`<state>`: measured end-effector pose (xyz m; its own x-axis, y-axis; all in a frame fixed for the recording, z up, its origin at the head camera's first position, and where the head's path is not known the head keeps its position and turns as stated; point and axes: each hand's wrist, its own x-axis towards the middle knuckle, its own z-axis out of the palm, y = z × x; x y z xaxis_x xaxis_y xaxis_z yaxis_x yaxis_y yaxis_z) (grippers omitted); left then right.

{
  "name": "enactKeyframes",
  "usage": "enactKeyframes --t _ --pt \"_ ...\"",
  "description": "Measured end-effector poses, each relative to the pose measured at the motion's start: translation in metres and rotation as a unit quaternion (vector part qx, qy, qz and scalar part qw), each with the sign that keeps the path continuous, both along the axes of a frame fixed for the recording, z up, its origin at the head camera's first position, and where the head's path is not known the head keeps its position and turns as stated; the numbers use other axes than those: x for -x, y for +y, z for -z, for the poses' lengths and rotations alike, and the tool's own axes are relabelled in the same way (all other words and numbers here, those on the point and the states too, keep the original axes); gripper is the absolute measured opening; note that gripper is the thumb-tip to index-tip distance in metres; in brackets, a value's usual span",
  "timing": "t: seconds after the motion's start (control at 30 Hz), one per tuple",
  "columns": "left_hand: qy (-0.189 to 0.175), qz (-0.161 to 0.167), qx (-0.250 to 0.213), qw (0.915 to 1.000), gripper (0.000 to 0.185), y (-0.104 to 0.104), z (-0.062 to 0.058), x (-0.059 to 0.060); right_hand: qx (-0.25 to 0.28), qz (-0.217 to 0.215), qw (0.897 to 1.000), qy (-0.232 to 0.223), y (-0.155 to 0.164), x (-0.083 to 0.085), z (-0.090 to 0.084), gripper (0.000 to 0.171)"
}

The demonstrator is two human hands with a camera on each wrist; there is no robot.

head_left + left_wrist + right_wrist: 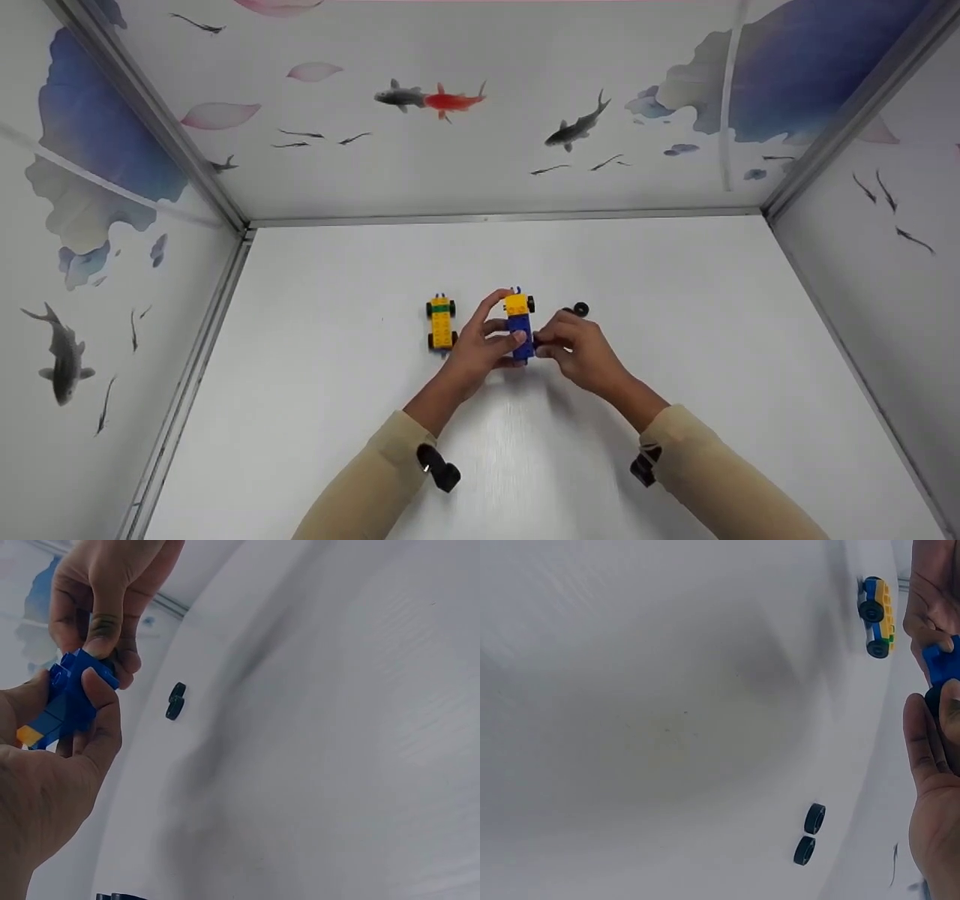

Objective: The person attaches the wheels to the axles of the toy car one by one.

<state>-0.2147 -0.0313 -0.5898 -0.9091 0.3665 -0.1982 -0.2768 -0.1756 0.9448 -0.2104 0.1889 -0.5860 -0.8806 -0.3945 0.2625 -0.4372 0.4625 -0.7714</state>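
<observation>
A toy car of blue and yellow building bricks (pixel 519 324) is gripped by my left hand (pixel 474 354), with the thumb across its blue part. One black wheel sits at the right side of its yellow end. My right hand (pixel 585 351) pinches a black wheel (pixel 931 700) against the side of the blue end. Fingers of both hands partly cover this wheel and the car's underside. In the left wrist view, blue studs (pixel 58 675) show between the two hands.
A yellow toy car (pixel 441 324) with a green strip and black wheels stands left of my hands. Two loose black wheels (pixel 815 818) lie on the white table (pixel 337 450) beyond my right hand. Printed panels (pixel 480 172) wall the table at the back and sides.
</observation>
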Motion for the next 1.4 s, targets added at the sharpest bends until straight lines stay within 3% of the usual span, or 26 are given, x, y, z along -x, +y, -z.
enactKeyframes --t 0.5,0.8,1.0,1.4 --pt "-0.010 -0.023 0.024 0.9994 0.077 0.002 -0.003 0.000 -0.010 -0.012 1.000 -0.026 0.001 0.001 0.001 0.024" --pt "-0.047 -0.045 0.019 0.9977 0.075 0.003 -0.001 0.000 0.009 -0.016 0.999 -0.049 0.002 0.002 -0.002 0.021" --pt "-0.066 -0.053 0.027 0.9960 0.070 0.003 -0.001 0.000 -0.008 0.026 0.999 -0.040 0.003 0.009 -0.006 0.022" --pt "-0.093 -0.039 0.010 0.9948 0.071 0.004 -0.002 -0.002 -0.017 0.092 0.994 -0.057 -0.008 0.022 -0.008 0.056"
